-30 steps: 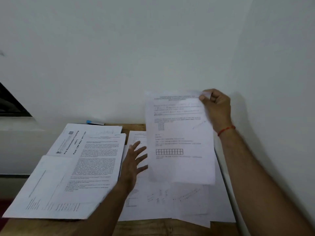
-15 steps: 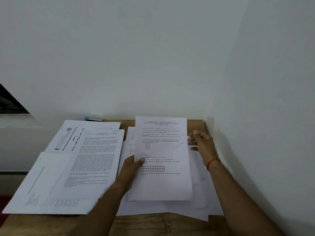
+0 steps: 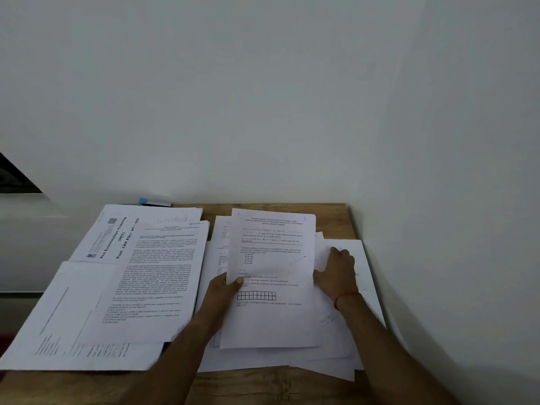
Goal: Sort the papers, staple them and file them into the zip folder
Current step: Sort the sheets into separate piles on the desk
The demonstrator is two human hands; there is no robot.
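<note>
A spread stack of white printed papers (image 3: 131,287), its cover page headed "Pre Examination Training", fills the left half of the brown wooden table (image 3: 330,220) and overhangs its near left edge. Just behind it, a small blue object (image 3: 143,201) lies against the white wall (image 3: 438,171). A looser pile of white sheets (image 3: 336,340) covers the right half, reaching the side wall. Over this pile lies a white printed sheet with a small grid (image 3: 271,287). The left hand (image 3: 225,287) pinches its left edge, thumb on top. The right hand (image 3: 336,271), a red thread (image 3: 346,296) at its wrist, rests palm down on the loose pile just beside the sheet's right edge, fingers relaxed and grasping nothing visible. Bare wood shows only along the back and near edges.
</note>
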